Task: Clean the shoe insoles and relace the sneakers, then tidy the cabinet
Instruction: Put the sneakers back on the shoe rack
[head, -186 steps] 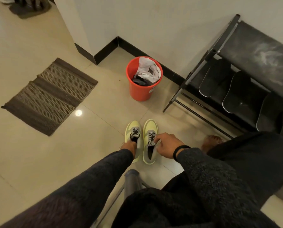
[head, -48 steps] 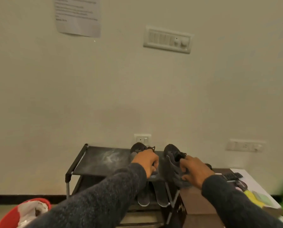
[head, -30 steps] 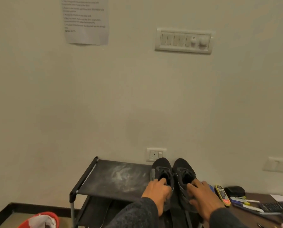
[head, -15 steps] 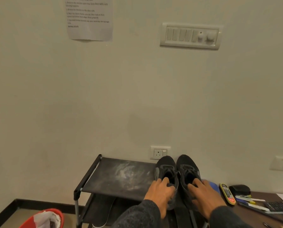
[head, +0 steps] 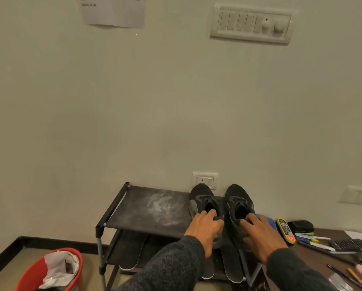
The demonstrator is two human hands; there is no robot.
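Both hands grip black sneakers on rack top [head: 152, 208]: left hand [head: 204, 231] holds left sneaker [head: 204, 201], right hand [head: 260, 236] right sneaker [head: 238, 201]; insoles [head: 131, 252] on shelf below, red bucket [head: 28, 276] at 7 o'clock, cluttered counter [head: 318, 259] at 3.

A plain cream painted wall [head: 134, 112] carried a white switch panel [head: 252, 23]; black skirting [head: 7, 250] edged the beige tiled floor [head: 10, 267].

The left part of the rack's top shelf [head: 146, 208] is bare, with room to reach in. The two black shoes [head: 220, 206] fill its right end, toes against the wall. Pens and small things [head: 314, 242] crowd the surface [head: 321, 259] on the right.
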